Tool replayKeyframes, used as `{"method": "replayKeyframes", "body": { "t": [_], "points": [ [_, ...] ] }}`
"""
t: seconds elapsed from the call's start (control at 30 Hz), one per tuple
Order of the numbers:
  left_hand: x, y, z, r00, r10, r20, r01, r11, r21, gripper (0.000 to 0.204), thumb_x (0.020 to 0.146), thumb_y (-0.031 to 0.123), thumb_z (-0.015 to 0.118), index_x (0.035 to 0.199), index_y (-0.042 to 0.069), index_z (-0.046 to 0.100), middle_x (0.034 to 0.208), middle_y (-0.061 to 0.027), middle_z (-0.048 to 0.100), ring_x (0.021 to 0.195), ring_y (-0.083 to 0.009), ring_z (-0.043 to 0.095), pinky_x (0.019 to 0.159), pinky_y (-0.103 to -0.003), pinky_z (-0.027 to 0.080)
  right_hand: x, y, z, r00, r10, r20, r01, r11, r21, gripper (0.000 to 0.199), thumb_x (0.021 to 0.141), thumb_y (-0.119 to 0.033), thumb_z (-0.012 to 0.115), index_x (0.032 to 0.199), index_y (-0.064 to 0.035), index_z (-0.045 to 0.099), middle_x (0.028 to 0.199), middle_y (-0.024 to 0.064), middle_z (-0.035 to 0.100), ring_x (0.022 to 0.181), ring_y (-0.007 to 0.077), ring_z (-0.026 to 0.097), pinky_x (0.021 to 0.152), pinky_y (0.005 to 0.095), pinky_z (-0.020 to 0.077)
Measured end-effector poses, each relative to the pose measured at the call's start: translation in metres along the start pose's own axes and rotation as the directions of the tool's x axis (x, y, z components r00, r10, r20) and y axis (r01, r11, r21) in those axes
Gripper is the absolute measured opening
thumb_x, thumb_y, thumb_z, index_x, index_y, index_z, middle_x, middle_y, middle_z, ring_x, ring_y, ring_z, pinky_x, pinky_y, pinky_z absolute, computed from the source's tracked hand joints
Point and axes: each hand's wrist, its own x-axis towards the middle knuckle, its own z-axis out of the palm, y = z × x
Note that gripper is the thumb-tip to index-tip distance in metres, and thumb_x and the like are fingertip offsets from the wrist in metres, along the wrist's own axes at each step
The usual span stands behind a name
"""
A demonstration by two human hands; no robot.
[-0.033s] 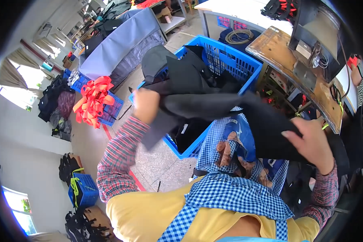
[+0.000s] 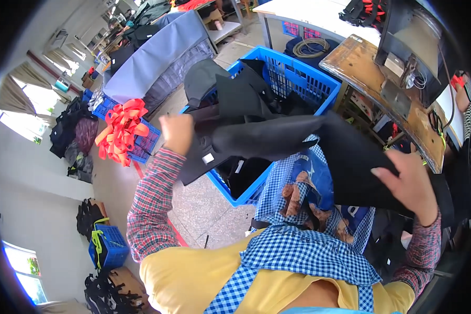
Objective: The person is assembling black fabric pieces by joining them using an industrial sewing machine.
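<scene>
A black fabric piece (image 2: pixel 267 137) stretches in a loose fold in front of me, above a blue plastic crate (image 2: pixel 324 86). My left hand (image 2: pixel 177 135) is closed at its left end, beside a hanging black flap with a small white label (image 2: pixel 208 158). On the other side, my right hand (image 2: pixel 411 183) pinches the wide dark end, thumb on top and the other fingers partly hidden. More black cut pieces (image 2: pixel 240 97) are heaped in the crate, some draped over its far left rim.
Bright red-orange straps (image 2: pixel 121 131) top a smaller blue crate (image 2: pixel 147 141) at left. A worn wooden machine table (image 2: pixel 358 63) stands close on the right. A covered grey pile (image 2: pixel 157 57) lies beyond. Bags and another blue crate (image 2: pixel 111 246) line the left wall.
My left hand has shifted slightly left and the flap below it has swung, showing its white label. My right hand has moved a little right and down.
</scene>
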Motion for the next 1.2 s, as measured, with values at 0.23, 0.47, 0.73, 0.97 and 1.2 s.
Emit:
{"method": "replayKeyframes", "body": {
  "t": [0.23, 0.47, 0.73, 0.97, 1.2],
  "points": [
    [-0.027, 0.104, -0.131, 0.718, 0.309, -0.624, -0.658, 0.008, -0.753, 0.079, 0.076, 0.027, 0.078, 0.138, -0.001, 0.038, 0.137, -0.0230, 0.044, 0.128, -0.0352, 0.044, 0.108, -0.039, 0.035, 0.005, -0.021, -0.015, 0.996, -0.010, 0.090, 0.006, 0.999, 0.043, 0.030, 0.077, -0.025, 0.074, 0.080, 0.0009, 0.060, 0.062, 0.0173, 0.053, 0.056, 0.0364, 0.052, 0.051, 0.0372, 0.0392],
    [-0.025, 0.194, -0.170, 0.514, 0.454, -0.728, -0.683, -0.296, -0.668, 0.023, 0.073, 0.010, 0.061, 0.093, -0.001, 0.056, 0.084, -0.0233, 0.062, 0.078, -0.0392, 0.061, 0.066, -0.045, 0.049, -0.025, -0.019, -0.060, 0.987, 0.069, 0.145, -0.080, 0.995, 0.065, 0.029, 0.070, -0.023, 0.080, 0.078, -0.0002, 0.064, 0.061, 0.0110, 0.057, 0.054, 0.0266, 0.055, 0.051, 0.0309, 0.0393],
    [0.007, 0.144, -0.293, 0.208, 0.831, -0.516, -0.470, -0.377, -0.798, 0.035, 0.082, 0.005, 0.048, 0.115, -0.004, 0.055, 0.084, -0.0042, 0.058, 0.076, -0.0080, 0.052, 0.065, -0.026, 0.044, -0.104, 0.038, -0.116, 0.954, 0.247, -0.171, -0.259, 0.965, -0.050, 0.027, 0.079, -0.022, 0.074, 0.073, -0.0007, 0.058, 0.067, 0.0055, 0.053, 0.062, 0.0187, 0.052, 0.057, 0.0317, 0.0387],
    [0.043, 0.221, -0.251, 0.296, 0.716, -0.632, -0.537, -0.423, -0.730, 0.030, 0.096, 0.025, 0.055, 0.104, -0.004, 0.059, 0.077, -0.0128, 0.059, 0.070, -0.0204, 0.055, 0.069, -0.031, 0.046, -0.095, 0.109, -0.071, 0.973, 0.224, 0.046, -0.222, 0.974, -0.046, 0.032, 0.092, -0.022, 0.062, 0.073, 0.0021, 0.054, 0.056, 0.0120, 0.039, 0.049, 0.0211, 0.037, 0.049, 0.0334, 0.0306],
    [0.094, 0.265, -0.271, 0.389, 0.737, -0.552, -0.533, -0.308, -0.788, 0.037, 0.096, 0.031, 0.057, 0.093, -0.005, 0.062, 0.071, -0.0083, 0.059, 0.069, -0.0124, 0.053, 0.068, -0.028, 0.045, -0.085, 0.145, -0.049, 0.896, 0.413, -0.163, -0.421, 0.907, -0.011, 0.044, 0.096, -0.024, 0.056, 0.065, -0.0002, 0.036, 0.057, 0.0067, 0.026, 0.051, 0.0154, 0.026, 0.049, 0.0348, 0.0268]
  ]
}}
